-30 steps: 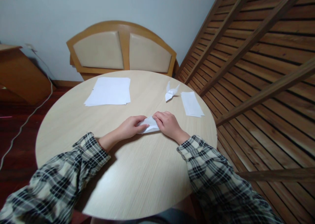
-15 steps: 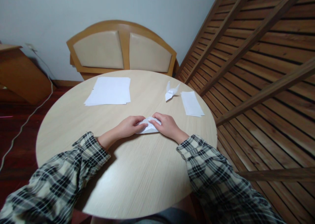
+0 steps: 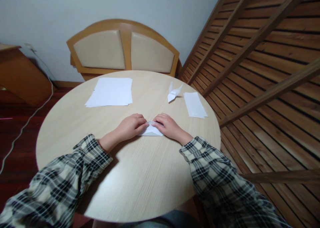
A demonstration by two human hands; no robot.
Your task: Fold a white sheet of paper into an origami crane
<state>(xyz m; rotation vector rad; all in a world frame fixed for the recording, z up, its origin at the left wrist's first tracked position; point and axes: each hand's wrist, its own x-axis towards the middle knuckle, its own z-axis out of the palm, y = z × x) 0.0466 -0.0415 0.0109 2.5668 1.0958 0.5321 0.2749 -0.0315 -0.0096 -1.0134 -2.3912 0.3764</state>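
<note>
A small folded piece of white paper (image 3: 150,131) lies flat on the round pale wooden table (image 3: 140,181), near its middle. My left hand (image 3: 131,126) presses on its left part with the fingertips. My right hand (image 3: 168,127) presses on its right part, fingers bent over the top edge. Most of the paper is hidden under both hands; only a lower triangular part shows between them. Both sleeves are plaid.
A stack of white sheets (image 3: 111,91) lies at the far left of the table. A finished folded paper figure (image 3: 173,92) and a folded paper strip (image 3: 195,105) lie at the far right. A wooden chair (image 3: 125,49) stands behind the table; slatted wooden panels (image 3: 262,71) lean at right.
The paper, raised a little between my hands before, now lies pressed flat. My fingertips have come closer together over it.
</note>
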